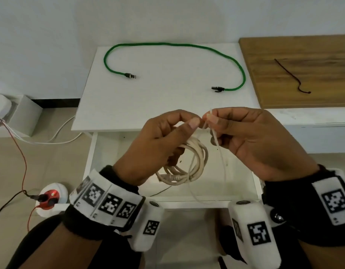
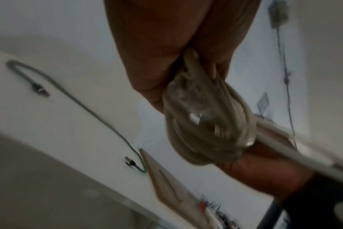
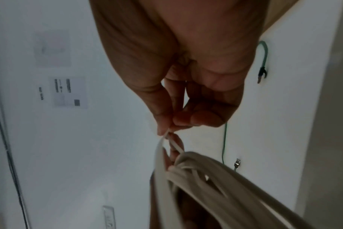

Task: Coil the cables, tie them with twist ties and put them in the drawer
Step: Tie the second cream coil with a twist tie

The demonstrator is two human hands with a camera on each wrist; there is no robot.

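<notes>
A coiled beige cable (image 1: 195,164) (image 2: 206,131) (image 3: 215,178) hangs over the open white drawer (image 1: 243,199). My left hand (image 1: 195,121) holds the coil in its lower fingers, and its thumb and forefinger pinch one end of a thin white twist tie (image 1: 216,140) (image 3: 161,148). My right hand (image 1: 212,118) (image 3: 170,125) pinches the same tie just beside it; the tie's long tail hangs down past the coil. A green cable (image 1: 167,44) (image 2: 78,103) lies uncoiled on the white table top (image 1: 167,103). A dark twist tie (image 1: 288,72) lies on the wooden board (image 1: 303,51).
The wooden board sits on a white unit to the right of the table. On the floor at the left are a round power socket (image 1: 51,197) with red and black leads, a white cord and a grey box (image 1: 22,113). A wall stands behind the table.
</notes>
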